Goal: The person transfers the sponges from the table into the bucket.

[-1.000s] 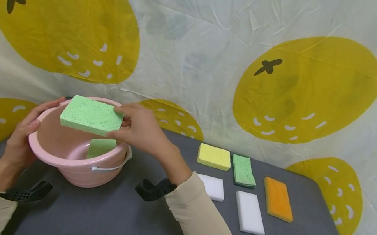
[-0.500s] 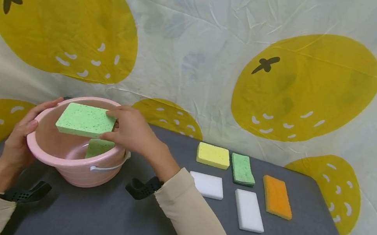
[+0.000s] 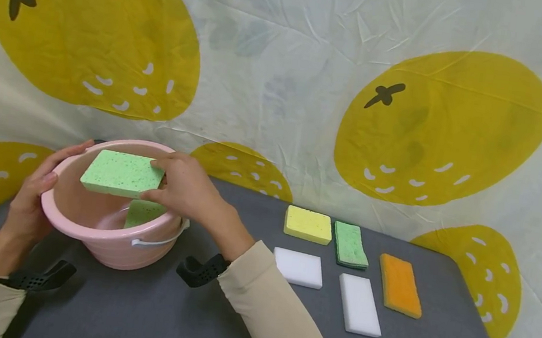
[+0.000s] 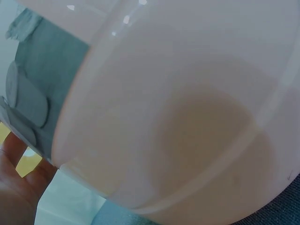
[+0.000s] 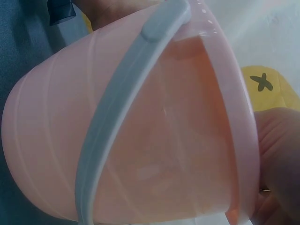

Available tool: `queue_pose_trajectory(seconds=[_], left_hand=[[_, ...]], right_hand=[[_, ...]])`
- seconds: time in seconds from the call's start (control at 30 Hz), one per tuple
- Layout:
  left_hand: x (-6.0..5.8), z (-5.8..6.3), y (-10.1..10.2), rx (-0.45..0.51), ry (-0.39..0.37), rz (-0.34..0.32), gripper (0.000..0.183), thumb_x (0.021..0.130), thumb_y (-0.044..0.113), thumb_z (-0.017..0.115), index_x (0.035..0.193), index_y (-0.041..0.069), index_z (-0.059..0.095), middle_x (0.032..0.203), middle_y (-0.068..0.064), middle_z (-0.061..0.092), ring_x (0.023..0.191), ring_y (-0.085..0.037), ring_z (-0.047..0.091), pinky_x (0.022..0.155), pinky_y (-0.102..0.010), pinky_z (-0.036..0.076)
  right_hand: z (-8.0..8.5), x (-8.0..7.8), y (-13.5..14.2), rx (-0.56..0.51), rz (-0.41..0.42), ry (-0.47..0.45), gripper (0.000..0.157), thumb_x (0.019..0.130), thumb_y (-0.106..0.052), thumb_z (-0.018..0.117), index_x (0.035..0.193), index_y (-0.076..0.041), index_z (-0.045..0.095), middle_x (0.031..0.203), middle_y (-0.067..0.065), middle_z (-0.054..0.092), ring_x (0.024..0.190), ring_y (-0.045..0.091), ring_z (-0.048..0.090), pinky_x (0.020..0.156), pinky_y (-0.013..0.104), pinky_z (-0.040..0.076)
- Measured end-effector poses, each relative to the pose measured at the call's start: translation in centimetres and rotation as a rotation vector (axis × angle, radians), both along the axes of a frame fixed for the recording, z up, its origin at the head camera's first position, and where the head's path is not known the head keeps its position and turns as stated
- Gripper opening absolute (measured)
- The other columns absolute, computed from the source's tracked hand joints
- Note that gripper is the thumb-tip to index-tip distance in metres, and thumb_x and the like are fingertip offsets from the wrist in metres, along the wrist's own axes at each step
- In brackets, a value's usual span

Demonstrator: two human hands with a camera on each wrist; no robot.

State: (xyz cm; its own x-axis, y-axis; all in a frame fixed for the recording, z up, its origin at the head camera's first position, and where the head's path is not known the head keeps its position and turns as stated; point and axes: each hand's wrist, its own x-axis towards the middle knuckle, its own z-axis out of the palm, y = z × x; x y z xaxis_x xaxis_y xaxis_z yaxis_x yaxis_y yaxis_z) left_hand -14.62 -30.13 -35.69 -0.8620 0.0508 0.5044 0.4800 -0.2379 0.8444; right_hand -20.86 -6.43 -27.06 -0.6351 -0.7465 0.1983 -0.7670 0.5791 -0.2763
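A pink bucket (image 3: 126, 252) stands on the dark table at the left, its pale grey handle (image 5: 117, 103) hanging down the side. My left hand (image 3: 35, 191) holds the bucket's rim on its left side, thumb over the edge. Above the opening, my right hand (image 3: 188, 184) pinches a light green sponge (image 3: 121, 170) by its right end, thumb below and fingers at the back. Inside the bucket lies another green sponge (image 3: 143, 214), partly hidden by the rim and the held sponge. In the right wrist view the bucket's wall hides the held sponge.
Right of the bucket lie a yellow sponge (image 3: 308, 225), a green scouring pad (image 3: 350, 245), two white sponges, one nearer (image 3: 359, 305) and one further left (image 3: 298, 268), and an orange sponge (image 3: 401, 285). A fruit-patterned curtain (image 3: 272, 79) hangs behind the table.
My right hand has moved slightly left and down with the light green sponge, bringing it lower over the bucket's opening. The left hand keeps its hold on the rim.
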Motion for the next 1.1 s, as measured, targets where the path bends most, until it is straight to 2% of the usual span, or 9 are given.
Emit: queue_pose_trajectory(seconds=[0.1, 0.23, 0.3, 0.4, 0.53, 0.63, 0.73, 0.9, 1.1], left_hand=[[0.0, -0.1, 0.0, 0.002, 0.001, -0.004, 0.053, 0.086, 0.011, 0.028, 0.138, 0.0, 0.025, 0.145, -0.011, 0.02, 0.124, -0.021, 0.026, 0.092, -0.021, 0.036], [0.0, 0.0, 0.1, -0.007, -0.006, -0.003, 0.053, 0.086, 0.011, 0.029, 0.138, 0.001, 0.025, 0.145, -0.01, 0.019, 0.123, -0.02, 0.027, 0.09, -0.021, 0.038], [0.0, 0.1, 0.2, -0.009, -0.005, -0.008, 0.053, 0.087, 0.011, 0.029, 0.138, 0.001, 0.024, 0.145, -0.011, 0.019, 0.122, -0.02, 0.028, 0.09, -0.021, 0.038], [0.0, 0.1, 0.2, -0.015, -0.001, -0.011, 0.053, 0.086, 0.011, 0.029, 0.138, 0.0, 0.024, 0.144, -0.011, 0.018, 0.121, -0.02, 0.028, 0.089, -0.021, 0.039], [0.0, 0.1, 0.1, -0.013, 0.003, -0.014, 0.054, 0.086, 0.011, 0.029, 0.138, 0.0, 0.024, 0.144, -0.012, 0.018, 0.121, -0.02, 0.028, 0.09, -0.021, 0.038], [0.0, 0.0, 0.1, -0.017, -0.002, -0.009, 0.054, 0.086, 0.012, 0.029, 0.138, 0.0, 0.024, 0.144, -0.012, 0.018, 0.121, -0.02, 0.028, 0.089, -0.022, 0.039], [0.0, 0.0, 0.1, -0.008, 0.0, -0.012, 0.054, 0.086, 0.012, 0.028, 0.138, 0.0, 0.024, 0.144, -0.011, 0.018, 0.123, -0.02, 0.027, 0.09, -0.022, 0.037], [0.1, 0.0, -0.1, 0.004, 0.011, -0.015, 0.054, 0.086, 0.011, 0.027, 0.138, -0.001, 0.024, 0.145, -0.012, 0.018, 0.124, -0.021, 0.026, 0.092, -0.021, 0.036], [0.0, 0.1, -0.1, -0.012, 0.006, -0.007, 0.053, 0.086, 0.012, 0.028, 0.138, 0.0, 0.024, 0.145, -0.011, 0.019, 0.124, -0.021, 0.026, 0.092, -0.022, 0.035]], right_hand=[[-0.1, 0.1, -0.2, 0.014, -0.011, -0.019, 0.062, 0.073, -0.039, 0.071, 0.124, -0.01, 0.053, 0.107, -0.004, 0.06, 0.07, -0.003, 0.049, 0.07, 0.01, 0.038], [0.0, 0.2, -0.3, 0.047, -0.033, -0.004, 0.061, 0.073, -0.04, 0.07, 0.123, -0.011, 0.053, 0.096, -0.008, 0.061, 0.083, 0.002, 0.051, 0.077, 0.013, 0.039], [0.1, 0.2, -0.3, 0.064, -0.027, 0.009, 0.05, 0.073, -0.04, 0.069, 0.114, -0.012, 0.059, 0.086, -0.009, 0.061, 0.084, 0.005, 0.05, 0.076, 0.014, 0.039], [0.1, 0.3, -0.2, 0.083, -0.023, 0.01, 0.044, 0.075, -0.04, 0.069, 0.109, -0.013, 0.06, 0.08, -0.009, 0.059, 0.079, 0.005, 0.05, 0.071, 0.014, 0.039], [0.2, 0.5, -0.3, 0.106, -0.035, 0.005, 0.044, 0.075, -0.04, 0.068, 0.11, -0.015, 0.06, 0.085, -0.01, 0.058, 0.078, 0.004, 0.047, 0.069, 0.014, 0.039], [0.3, 0.6, -0.4, 0.112, -0.048, 0.002, 0.039, 0.075, -0.04, 0.068, 0.105, -0.016, 0.061, 0.088, -0.01, 0.057, 0.078, 0.005, 0.047, 0.067, 0.014, 0.039], [0.4, 0.7, -0.8, 0.115, -0.062, -0.006, 0.042, 0.074, -0.04, 0.069, 0.108, -0.016, 0.06, 0.097, -0.01, 0.058, 0.082, 0.005, 0.048, 0.069, 0.015, 0.039], [0.5, 0.7, -1.4, 0.145, -0.058, -0.001, 0.045, 0.074, -0.039, 0.069, 0.111, -0.016, 0.059, 0.1, -0.009, 0.059, 0.084, 0.005, 0.049, 0.073, 0.015, 0.038], [0.5, 0.7, -1.5, 0.2, -0.085, 0.029, 0.055, 0.076, -0.041, 0.067, 0.122, -0.014, 0.054, 0.118, -0.006, 0.054, 0.104, 0.009, 0.046, 0.084, 0.017, 0.037]])
